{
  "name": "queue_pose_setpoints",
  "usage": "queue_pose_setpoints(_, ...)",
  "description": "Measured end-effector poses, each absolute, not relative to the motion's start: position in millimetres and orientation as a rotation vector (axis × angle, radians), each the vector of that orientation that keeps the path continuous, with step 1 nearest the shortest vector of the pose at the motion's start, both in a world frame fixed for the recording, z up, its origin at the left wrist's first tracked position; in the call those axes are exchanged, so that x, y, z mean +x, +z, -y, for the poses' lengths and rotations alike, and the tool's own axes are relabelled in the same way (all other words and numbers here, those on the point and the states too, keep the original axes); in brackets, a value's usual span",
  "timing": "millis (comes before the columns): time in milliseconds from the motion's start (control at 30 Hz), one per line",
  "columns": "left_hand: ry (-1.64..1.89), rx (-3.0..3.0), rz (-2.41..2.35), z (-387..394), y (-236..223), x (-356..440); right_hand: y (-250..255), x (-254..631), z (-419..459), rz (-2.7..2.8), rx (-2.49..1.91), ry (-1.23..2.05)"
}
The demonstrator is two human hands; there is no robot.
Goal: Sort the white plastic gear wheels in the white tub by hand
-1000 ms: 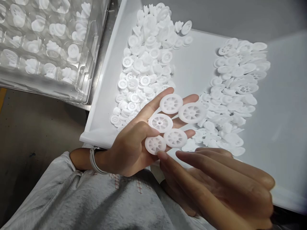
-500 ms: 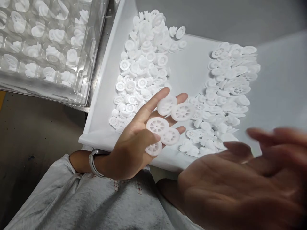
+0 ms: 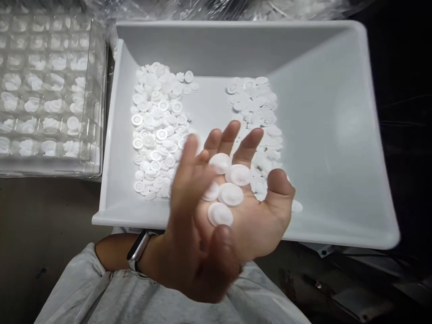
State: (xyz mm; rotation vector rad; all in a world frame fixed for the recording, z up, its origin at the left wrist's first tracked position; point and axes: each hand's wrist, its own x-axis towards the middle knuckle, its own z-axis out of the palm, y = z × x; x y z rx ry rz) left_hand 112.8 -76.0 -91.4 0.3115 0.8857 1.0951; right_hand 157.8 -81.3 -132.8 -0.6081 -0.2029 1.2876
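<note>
My right hand [image 3: 254,225] is palm up over the front of a light grey bin [image 3: 330,135], fingers spread and slightly curled. Several round white plastic gears [image 3: 230,194] lie on its palm and finger bases, their smooth faces upward. Close against its left side, my left hand [image 3: 187,225] stands on edge with fingers stretched out, partly smeared by motion. Its fingertips overlap the leftmost gear; whether they touch it I cannot tell. A smartwatch [image 3: 137,247] is on the left wrist.
A heap of small white wheels [image 3: 158,112] fills the bin's left side. Another pile of gears [image 3: 268,119] lies right of centre, partly behind my right hand. Left of the bin stands a clear compartment tray [image 3: 96,103] with white parts. Clear plastic film [image 3: 209,10] lies beyond the bin.
The gears have passed from my left hand onto my right palm and now show their smooth faces. My right hand has come in from the right. The view has shifted, showing the whole bin.
</note>
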Motion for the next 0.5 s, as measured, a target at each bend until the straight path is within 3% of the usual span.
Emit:
queue_pose_setpoints(167,1.018,0.289,-0.822,82,-106,109,-134,164,75,0.061,-0.364,1.365)
queue_pose_setpoints(500,0.982,0.083,-0.819,91,-117,112,-130,172,84,0.051,-0.418,1.329)
